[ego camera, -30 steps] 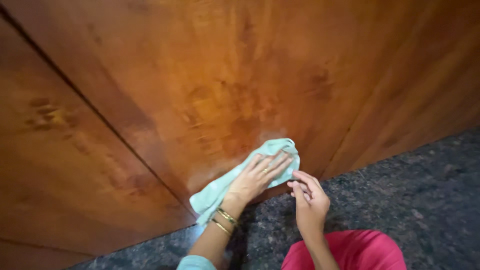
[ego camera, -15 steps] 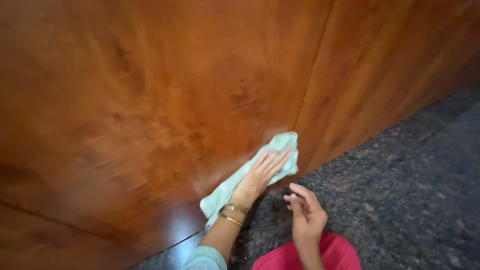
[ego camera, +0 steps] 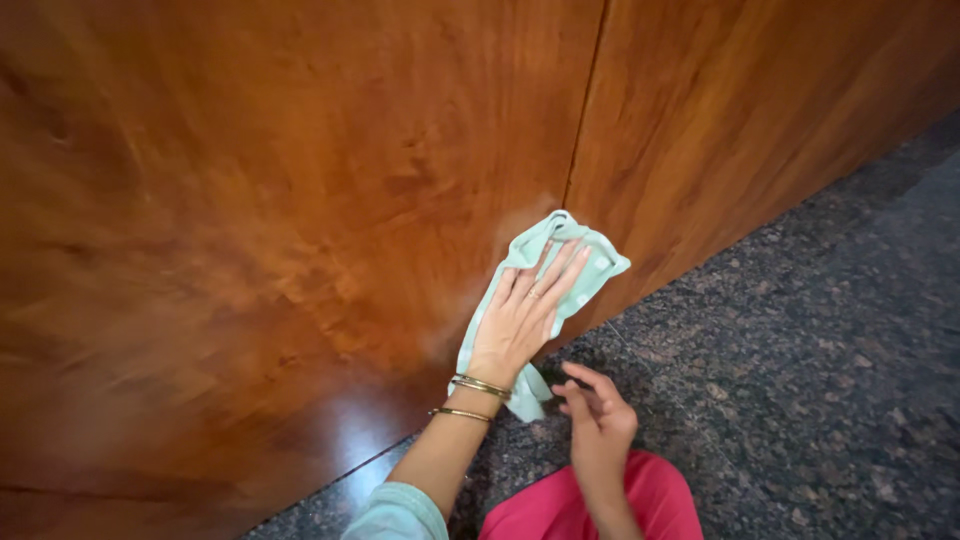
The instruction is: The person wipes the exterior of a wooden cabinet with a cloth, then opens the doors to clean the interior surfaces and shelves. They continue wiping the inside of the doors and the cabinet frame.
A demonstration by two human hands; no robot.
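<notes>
Head view: the left hand (ego camera: 520, 322) lies flat on a pale green cloth (ego camera: 590, 268), pressing it against a glossy wooden panel (ego camera: 300, 200). Its fingers (ego camera: 556, 272) are stretched out straight and slightly spread, not curled round anything; the cloth sits under the palm and fingers, its upper end poking out beyond the fingertips and its lower end hanging out past the wrist. A ring shows on one finger, and thin gold bangles (ego camera: 478, 388) circle the wrist.

The cloth lies low on the panel, near its bottom edge, and straddles the dark vertical seam (ego camera: 585, 120) that divides this panel from the next wooden panel (ego camera: 760, 130) to the right. A faint hazy patch marks the wood just above the cloth.

The right hand (ego camera: 598, 420) hangs free below the left, just beside the cloth's lower end, over the speckled dark stone floor (ego camera: 800, 380). Its fingers are loosely bent, holding nothing. Whether it touches the cloth cannot be told.

Pink fabric (ego camera: 590, 510) shows at the bottom edge, and a light green sleeve (ego camera: 395, 512) covers the left forearm.
</notes>
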